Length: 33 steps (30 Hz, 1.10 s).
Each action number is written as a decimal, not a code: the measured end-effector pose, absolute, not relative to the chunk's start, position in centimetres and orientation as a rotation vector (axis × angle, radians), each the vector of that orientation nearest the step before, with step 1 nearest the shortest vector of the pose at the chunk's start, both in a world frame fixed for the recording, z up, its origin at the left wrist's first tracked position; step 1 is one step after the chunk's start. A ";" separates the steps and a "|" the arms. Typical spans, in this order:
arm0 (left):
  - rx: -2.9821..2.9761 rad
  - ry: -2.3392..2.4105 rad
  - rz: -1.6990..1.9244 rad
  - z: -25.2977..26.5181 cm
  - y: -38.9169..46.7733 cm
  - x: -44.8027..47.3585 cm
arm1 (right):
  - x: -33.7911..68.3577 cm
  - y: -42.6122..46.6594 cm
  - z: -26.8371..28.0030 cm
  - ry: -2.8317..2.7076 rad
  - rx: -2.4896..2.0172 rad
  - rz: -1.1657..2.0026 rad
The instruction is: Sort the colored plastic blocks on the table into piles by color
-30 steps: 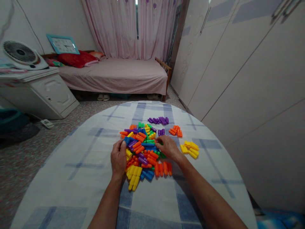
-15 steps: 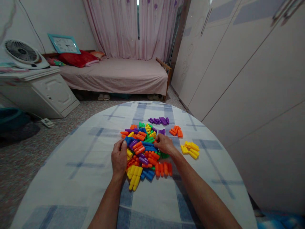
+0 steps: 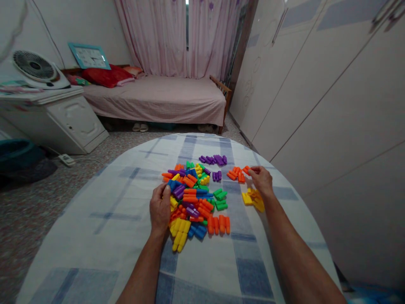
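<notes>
A heap of bullet-shaped plastic building blocks (image 3: 190,198) in several colours lies on the table. My left hand (image 3: 160,209) rests at the heap's left edge, its thumb and fingers closed at a blue block (image 3: 171,184). Farther right, my right hand (image 3: 262,180) pinches an orange block (image 3: 246,169) just beside a small group of orange blocks (image 3: 234,173). Yellow blocks (image 3: 249,197) lie below that hand, partly covered by it. Purple blocks (image 3: 218,159) form a group at the back, and green blocks (image 3: 220,205) sit right of the heap.
A checked cloth covers the round table (image 3: 104,236). Beyond it stands a bed (image 3: 161,97) with a red pillow. A white cabinet (image 3: 76,120) bearing a fan (image 3: 34,65) is at left, and a large wardrobe (image 3: 332,105) at right.
My right hand has moved from the heap rightward to the orange group, carrying an orange block. Green blocks it covered now show. My left hand stays at the heap.
</notes>
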<state>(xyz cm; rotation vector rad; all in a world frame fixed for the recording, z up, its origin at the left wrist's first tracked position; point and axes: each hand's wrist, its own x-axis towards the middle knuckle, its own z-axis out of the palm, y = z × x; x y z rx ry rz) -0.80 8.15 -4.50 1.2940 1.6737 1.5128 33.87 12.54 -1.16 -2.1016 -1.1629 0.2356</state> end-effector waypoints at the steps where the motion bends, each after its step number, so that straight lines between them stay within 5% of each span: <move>1: 1.292 1.673 1.513 -4.5 8.1 -0.8 | 34.3 12.7 -1.5 -1.166 -2.143 0.242; 14: 1.345 1.709 1.495 -4.1 8.0 -0.7 | 32.3 11.4 -0.5 -1.446 -2.087 0.123; 22: 1.346 1.714 1.499 -4.1 8.1 -0.7 | 25.5 2.1 2.5 -2.090 -1.607 0.794; 33: 1.332 1.676 1.539 -4.8 8.3 -0.9 | 23.4 -0.7 -0.1 -2.256 -1.531 0.602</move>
